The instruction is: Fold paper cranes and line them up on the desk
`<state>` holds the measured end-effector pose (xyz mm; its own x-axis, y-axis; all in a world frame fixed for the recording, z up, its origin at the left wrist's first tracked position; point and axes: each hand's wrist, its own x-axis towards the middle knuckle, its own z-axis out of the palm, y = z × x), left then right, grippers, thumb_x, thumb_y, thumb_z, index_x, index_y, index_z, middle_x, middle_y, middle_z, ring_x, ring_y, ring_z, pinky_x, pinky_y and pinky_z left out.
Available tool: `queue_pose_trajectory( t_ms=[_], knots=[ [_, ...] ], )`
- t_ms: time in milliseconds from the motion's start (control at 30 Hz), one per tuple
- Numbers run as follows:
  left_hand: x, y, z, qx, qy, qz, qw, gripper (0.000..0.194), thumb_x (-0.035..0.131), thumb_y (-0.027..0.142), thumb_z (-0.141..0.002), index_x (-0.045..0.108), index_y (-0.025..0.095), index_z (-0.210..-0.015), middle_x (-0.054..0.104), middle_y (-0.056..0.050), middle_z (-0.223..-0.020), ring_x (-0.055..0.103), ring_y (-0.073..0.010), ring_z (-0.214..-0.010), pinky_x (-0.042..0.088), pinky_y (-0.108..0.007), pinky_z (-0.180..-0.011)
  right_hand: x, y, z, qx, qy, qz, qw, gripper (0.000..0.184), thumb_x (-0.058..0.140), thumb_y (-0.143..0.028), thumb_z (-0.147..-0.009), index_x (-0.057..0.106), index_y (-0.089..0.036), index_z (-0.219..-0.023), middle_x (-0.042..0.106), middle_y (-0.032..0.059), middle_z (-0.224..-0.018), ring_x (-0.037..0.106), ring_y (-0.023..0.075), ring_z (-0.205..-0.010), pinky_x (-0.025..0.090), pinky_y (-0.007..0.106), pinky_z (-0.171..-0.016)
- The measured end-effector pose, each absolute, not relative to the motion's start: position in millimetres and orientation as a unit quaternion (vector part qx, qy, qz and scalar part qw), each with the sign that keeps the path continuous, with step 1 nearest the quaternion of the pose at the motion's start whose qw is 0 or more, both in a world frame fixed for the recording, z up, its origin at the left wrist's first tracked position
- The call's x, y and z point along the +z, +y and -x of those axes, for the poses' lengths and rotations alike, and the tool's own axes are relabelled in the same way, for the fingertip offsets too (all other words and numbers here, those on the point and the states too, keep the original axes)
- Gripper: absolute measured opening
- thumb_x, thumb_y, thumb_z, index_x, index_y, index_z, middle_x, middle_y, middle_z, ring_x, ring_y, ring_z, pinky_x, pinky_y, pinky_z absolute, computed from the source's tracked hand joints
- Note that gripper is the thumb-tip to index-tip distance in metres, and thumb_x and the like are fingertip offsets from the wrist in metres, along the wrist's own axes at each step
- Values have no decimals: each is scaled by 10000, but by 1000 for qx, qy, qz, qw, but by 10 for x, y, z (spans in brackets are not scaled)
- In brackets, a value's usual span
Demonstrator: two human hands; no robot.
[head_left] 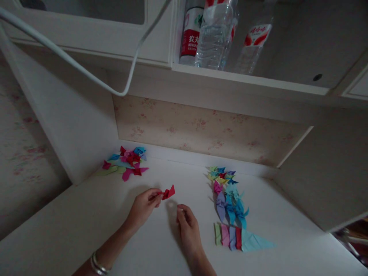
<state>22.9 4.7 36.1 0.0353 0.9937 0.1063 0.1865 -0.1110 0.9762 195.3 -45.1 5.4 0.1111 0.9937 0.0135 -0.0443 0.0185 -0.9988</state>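
My left hand (pixel 146 205) pinches a small red folded-paper piece (pixel 169 193) between thumb and fingers, just above the white desk. A pointed flap of the paper sticks up to the right. Below and to the right of it, my right hand (pixel 187 226) is closed, thumb and forefinger together, with nothing visible in it and apart from the red paper. To its right lie several origami pieces in blue, purple and pink (pixel 230 203). Nearer me is a row of flat folded strips (pixel 229 236) in green, pink, purple and red, ending in a light-blue pointed piece (pixel 257 241).
A pile of colourful folded papers (pixel 129 161) lies at the back left of the desk (pixel 94 214). More small origami (pixel 221 175) sits at the back right. Overhead, a shelf (pixel 247 78) holds plastic bottles (pixel 214 42), and a white cable (pixel 86 71) hangs in front.
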Motion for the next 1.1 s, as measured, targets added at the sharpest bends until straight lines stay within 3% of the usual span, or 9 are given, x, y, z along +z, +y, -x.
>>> queue_pose_trajectory(
  t_ms=[100, 333, 467, 633, 867, 1100],
  knots=[
    [351, -299, -273, 457, 523, -555, 458, 427, 560, 503, -784, 673, 139, -977, 649, -25, -673, 572, -145, -595, 459, -236, -573, 76, -452, -1962, 538, -405, 469, 571, 474, 565, -570, -794, 598, -201, -1089, 502, -39, -669, 315, 63, -410, 218, 187, -364],
    [244, -379, -299, 450, 531, -578, 426, 444, 550, 534, -776, 699, 161, -964, 667, -35, -736, 546, -136, -563, 429, -228, -521, 119, -525, -1952, 495, -488, 469, 545, 418, 605, -560, -774, 706, -164, -864, 558, -13, -585, 369, 84, -432, 250, 202, -391],
    [242, -362, -269, 462, 533, -556, 440, 480, 545, 559, -769, 686, 145, -967, 615, -12, -633, 517, -135, -537, 409, -226, -501, 77, -514, -1937, 483, -493, 474, 547, 397, 611, -545, -777, 713, -168, -849, 557, -17, -553, 366, 84, -418, 256, 208, -393],
    [244, -372, -275, 464, 510, -550, 471, 501, 561, 563, -763, 656, 143, -1018, 609, -6, -668, 502, -125, -538, 394, -221, -494, 6, -463, -1956, 511, -456, 460, 565, 375, 623, -512, -785, 676, -144, -836, 513, -34, -595, 340, 48, -396, 229, 194, -377],
    [225, -380, -306, 445, 503, -572, 470, 455, 534, 551, -797, 653, 133, -931, 490, 40, -529, 439, -108, -482, 326, -204, -463, -19, -435, -1984, 526, -450, 452, 563, 369, 635, -503, -785, 672, -138, -824, 475, -45, -595, 338, 46, -419, 224, 194, -385],
    [298, -414, -313, 453, 488, -574, 477, 440, 536, 545, -796, 659, 139, -917, 487, 37, -512, 441, -109, -485, 323, -201, -460, -27, -435, -1980, 534, -468, 432, 555, 356, 618, -488, -810, 682, -138, -820, 450, -49, -560, 313, 50, -427, 217, 197, -394]
  ],
)
